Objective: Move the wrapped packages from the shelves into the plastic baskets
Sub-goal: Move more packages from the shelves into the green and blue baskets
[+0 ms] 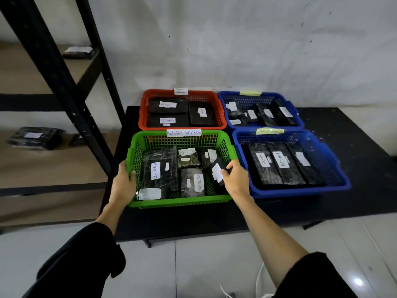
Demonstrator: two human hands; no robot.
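Curling over the left rim of the green basket [182,203], the left hand [124,186] has its grip closed on the plastic edge, thumb inside the mesh wall and fingers hidden outside. The right hand [235,179] pinches a small black package [219,171] with a white label, fingers bent round it just above the basket's right inner side; this grip is closed on the package.

Between the two grips lie more wrapped packages [161,171], flat dark slabs in glossy, crinkled film, with white paper labels reading RETURN. The basket is rigid lattice plastic with a paper tag on its far rim.

Right of the right grip sits a blue basket [343,186] holding three long dark packages side by side. Beyond the grips stand a red basket [184,126] and a second blue one [298,123], both loaded. All four rest on a matte black mat [343,207] on the tiled floor.

Left of the left grip, a black metal shelf [64,89] with brown boards carries further wrapped packages, blurred.
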